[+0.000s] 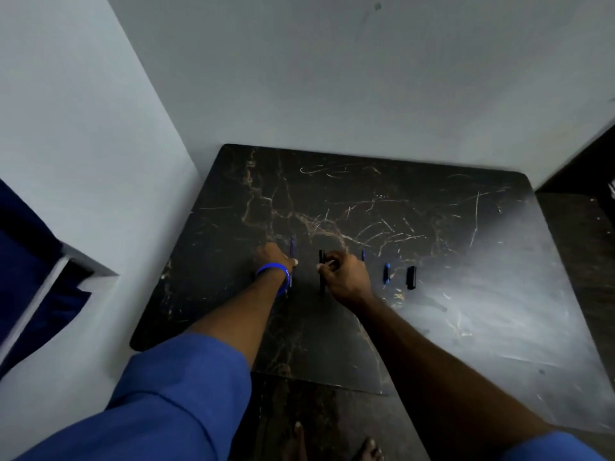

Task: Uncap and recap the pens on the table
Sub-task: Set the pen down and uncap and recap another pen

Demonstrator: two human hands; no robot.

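Observation:
On the dark marble table (382, 201) my left hand (274, 259), with a blue wristband, rests on a blue pen (292, 246) that lies pointing away from me. My right hand (344, 276) closes its fingers around a black pen (321, 257) lying beside it. Another blue pen (363, 254) pokes out behind my right hand, mostly hidden. To the right lie a loose blue cap (386, 273) and a loose black cap (411, 277), apart from both hands.
Grey walls close in at the left and back of the table. A blue curtain (30, 261) hangs at the far left. My bare feet (332, 444) show on the dark floor below the table's near edge.

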